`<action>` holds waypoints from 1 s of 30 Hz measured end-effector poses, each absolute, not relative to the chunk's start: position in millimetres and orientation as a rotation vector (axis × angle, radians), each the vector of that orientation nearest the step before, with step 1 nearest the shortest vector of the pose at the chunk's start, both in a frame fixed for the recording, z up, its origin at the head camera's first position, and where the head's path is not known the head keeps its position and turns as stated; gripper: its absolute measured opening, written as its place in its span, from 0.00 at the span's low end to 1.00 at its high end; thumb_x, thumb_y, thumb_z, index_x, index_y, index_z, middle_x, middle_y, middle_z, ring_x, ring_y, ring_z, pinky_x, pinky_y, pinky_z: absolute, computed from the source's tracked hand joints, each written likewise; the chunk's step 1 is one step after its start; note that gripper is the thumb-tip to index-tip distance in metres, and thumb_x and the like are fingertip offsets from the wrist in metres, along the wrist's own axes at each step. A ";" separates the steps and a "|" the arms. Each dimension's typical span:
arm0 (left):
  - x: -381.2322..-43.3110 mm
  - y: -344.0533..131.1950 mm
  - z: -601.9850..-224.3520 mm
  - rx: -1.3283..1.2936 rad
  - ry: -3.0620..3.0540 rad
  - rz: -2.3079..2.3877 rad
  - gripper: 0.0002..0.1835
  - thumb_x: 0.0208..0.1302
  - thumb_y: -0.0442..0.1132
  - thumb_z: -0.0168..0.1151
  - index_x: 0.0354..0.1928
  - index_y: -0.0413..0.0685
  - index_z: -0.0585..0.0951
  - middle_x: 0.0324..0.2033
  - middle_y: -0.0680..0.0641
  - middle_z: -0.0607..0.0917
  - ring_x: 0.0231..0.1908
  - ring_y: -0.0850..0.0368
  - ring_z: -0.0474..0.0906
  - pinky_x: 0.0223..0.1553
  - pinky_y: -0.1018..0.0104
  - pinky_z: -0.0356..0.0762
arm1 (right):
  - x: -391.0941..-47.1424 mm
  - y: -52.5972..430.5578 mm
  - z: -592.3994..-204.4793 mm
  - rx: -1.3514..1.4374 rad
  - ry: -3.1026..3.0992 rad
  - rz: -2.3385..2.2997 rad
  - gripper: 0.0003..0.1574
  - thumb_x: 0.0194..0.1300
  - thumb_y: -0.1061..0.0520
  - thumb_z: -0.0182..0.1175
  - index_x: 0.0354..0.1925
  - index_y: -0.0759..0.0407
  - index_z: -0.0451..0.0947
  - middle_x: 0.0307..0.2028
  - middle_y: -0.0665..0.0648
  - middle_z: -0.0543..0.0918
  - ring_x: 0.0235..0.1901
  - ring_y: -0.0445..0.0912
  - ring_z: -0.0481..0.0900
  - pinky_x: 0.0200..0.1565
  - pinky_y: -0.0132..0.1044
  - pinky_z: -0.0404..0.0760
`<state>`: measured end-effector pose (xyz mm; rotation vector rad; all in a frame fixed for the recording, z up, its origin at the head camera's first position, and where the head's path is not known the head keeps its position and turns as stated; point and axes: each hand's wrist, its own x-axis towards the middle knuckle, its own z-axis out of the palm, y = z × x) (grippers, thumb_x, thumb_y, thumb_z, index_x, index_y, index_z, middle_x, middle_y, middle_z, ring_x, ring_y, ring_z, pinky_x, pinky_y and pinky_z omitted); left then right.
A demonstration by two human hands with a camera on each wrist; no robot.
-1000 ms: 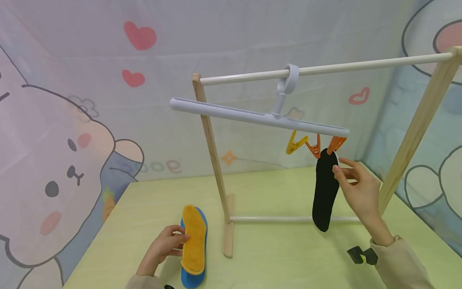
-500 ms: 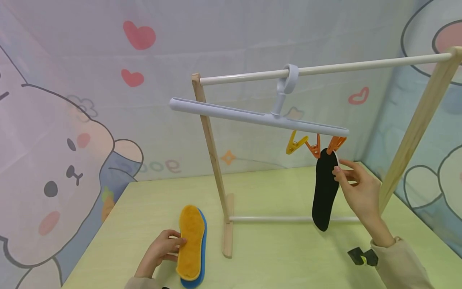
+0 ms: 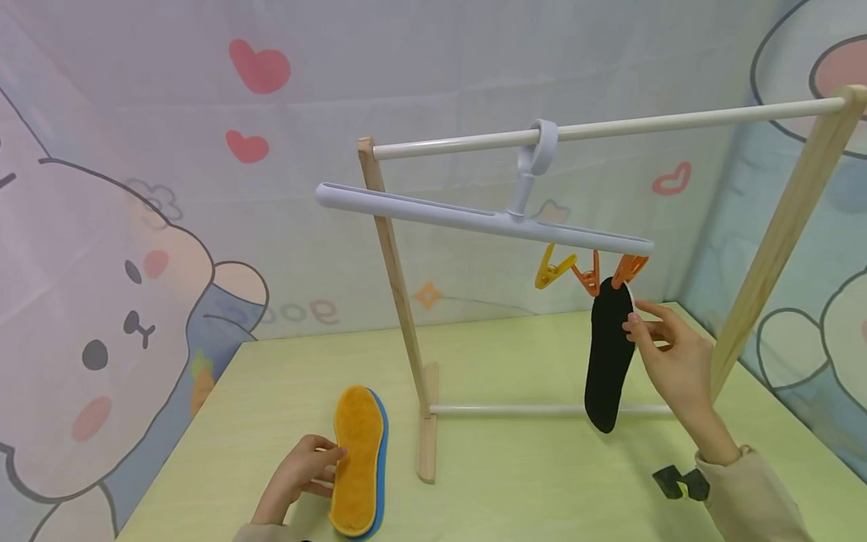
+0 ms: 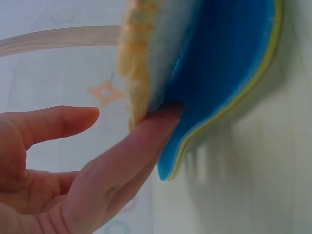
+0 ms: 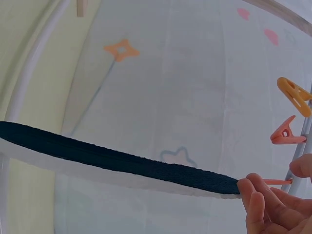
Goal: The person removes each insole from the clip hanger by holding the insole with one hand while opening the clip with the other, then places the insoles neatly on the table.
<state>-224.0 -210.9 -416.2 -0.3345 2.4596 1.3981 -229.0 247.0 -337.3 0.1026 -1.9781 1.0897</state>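
Note:
My left hand (image 3: 305, 474) has its fingers under the near edge of a fuzzy yellow insole (image 3: 357, 467). In the left wrist view the thumb stands apart above that insole, while a fingertip sits between it and a blue insole (image 4: 229, 44) on the table. At the right, a black insole (image 3: 607, 369) hangs upright from an orange clip (image 3: 630, 269) under a white hanger (image 3: 467, 218). My right hand (image 3: 677, 354) pinches its upper right edge, thumb on the black face; the fingers behind are partly hidden. Its pale underside shows in the right wrist view.
The hanger hooks over the white top rail (image 3: 677, 122) of a wooden stand (image 3: 400, 293). A yellow clip (image 3: 554, 267) and another orange clip (image 3: 588, 275) hang on it. A lower rail (image 3: 501, 410) crosses near the pale table (image 3: 515, 489). A printed curtain (image 3: 169, 75) stands behind.
My left hand and the yellow insole have shifted slightly left and toward me, off centre from the blue one. The right hand and black insole stay nearly still.

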 end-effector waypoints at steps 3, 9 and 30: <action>-221.4 -210.7 -415.8 -0.323 2.482 1.414 0.20 0.62 0.37 0.54 0.46 0.27 0.63 0.35 0.34 0.78 0.24 0.54 0.80 0.25 0.59 0.81 | -228.9 247.4 -337.5 0.098 -1.982 1.093 0.15 0.59 0.62 0.57 0.46 0.67 0.76 0.24 0.16 0.71 0.23 0.15 0.71 0.26 0.11 0.69; -219.3 -212.0 -416.6 -0.310 2.550 1.423 0.17 0.62 0.36 0.52 0.44 0.26 0.65 0.32 0.34 0.80 0.23 0.50 0.82 0.24 0.59 0.81 | -228.8 248.1 -337.6 0.086 -1.996 1.100 0.16 0.60 0.61 0.57 0.47 0.66 0.76 0.24 0.16 0.71 0.23 0.15 0.71 0.26 0.12 0.69; -220.6 -206.8 -408.1 -0.194 2.651 1.399 0.15 0.63 0.37 0.51 0.46 0.31 0.73 0.32 0.39 0.84 0.29 0.47 0.83 0.27 0.58 0.80 | -228.8 248.3 -339.5 0.082 -2.001 1.080 0.16 0.60 0.61 0.56 0.46 0.67 0.76 0.24 0.15 0.70 0.23 0.14 0.70 0.26 0.11 0.69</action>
